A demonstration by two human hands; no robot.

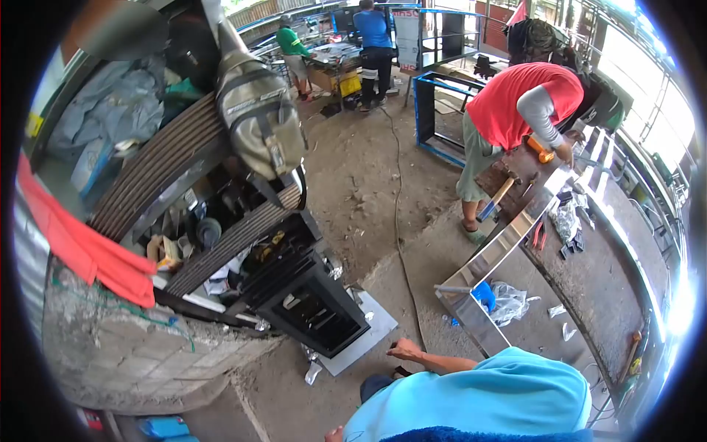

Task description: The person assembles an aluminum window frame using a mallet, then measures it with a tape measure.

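Observation:
Beyond the light blue sleeve, my right hand (405,350) is stretched out over the floor, near the grey sheet (368,335) under a black metal frame (313,309). Its fingers look curled; what they hold, if anything, is too small to make out. Only part of my left hand (335,435) shows at the bottom edge, low and left of the light blue shirt, and its fingers are mostly cut off. The black frame leans at the foot of a cluttered shelf (221,254).
A person in a red shirt (526,103) bends over a workbench (604,272) with a hammer (497,199) and red-handled pliers (540,236). Two people stand farther back. A cable (398,221) crosses the floor. A bag (261,114) hangs by the shelf.

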